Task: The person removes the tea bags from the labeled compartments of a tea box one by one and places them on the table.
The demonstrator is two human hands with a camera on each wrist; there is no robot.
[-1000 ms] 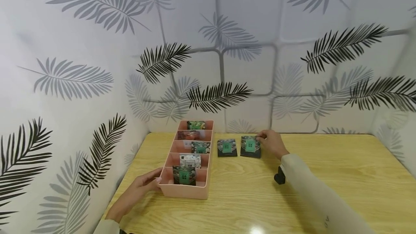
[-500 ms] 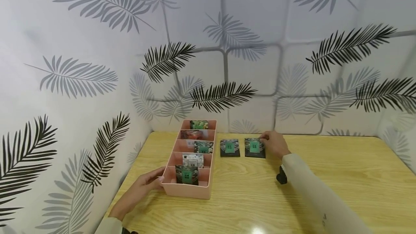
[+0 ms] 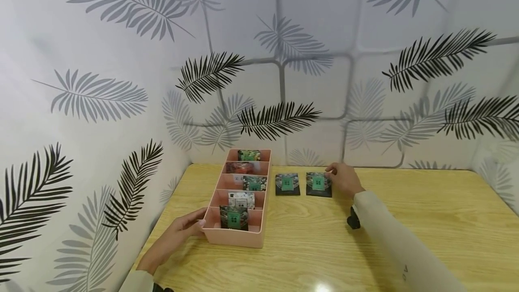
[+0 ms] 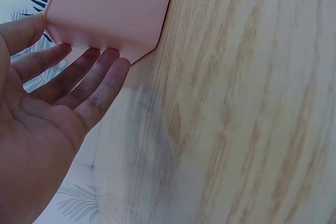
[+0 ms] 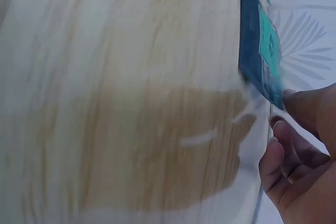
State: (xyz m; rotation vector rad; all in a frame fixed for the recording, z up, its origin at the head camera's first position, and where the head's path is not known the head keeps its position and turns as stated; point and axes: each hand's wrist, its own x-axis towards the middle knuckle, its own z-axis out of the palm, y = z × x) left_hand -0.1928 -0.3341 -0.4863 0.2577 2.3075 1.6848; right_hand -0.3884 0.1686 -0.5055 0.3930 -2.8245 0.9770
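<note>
A pink divided box (image 3: 234, 238) stands on the table's left, a square packet in each compartment. My left hand (image 4: 52, 103) touches its near left corner: the fingertips press against the wall and the thumb lies at the rim. In the nearest compartment a dark packet with a green label (image 3: 234, 218) leans upright. Two similar packets lie right of the box, the left one (image 3: 287, 184) flat and apart from my hands. My right hand (image 3: 344, 180) pinches the upper right corner of the other packet (image 3: 318, 185). The right wrist view shows the thumb on that packet (image 5: 270, 51).
A white packet (image 3: 241, 200), another dark one (image 3: 255, 184), a red one (image 3: 243, 167) and a green one (image 3: 249, 155) stand in the box's farther compartments. Leaf-patterned walls (image 3: 308, 143) border the wooden table (image 3: 308, 238) at the back and left.
The head view has shifted slightly. The packet in my right hand has moved a little right and toward me, away from its neighbour. My left hand stays at the box.
</note>
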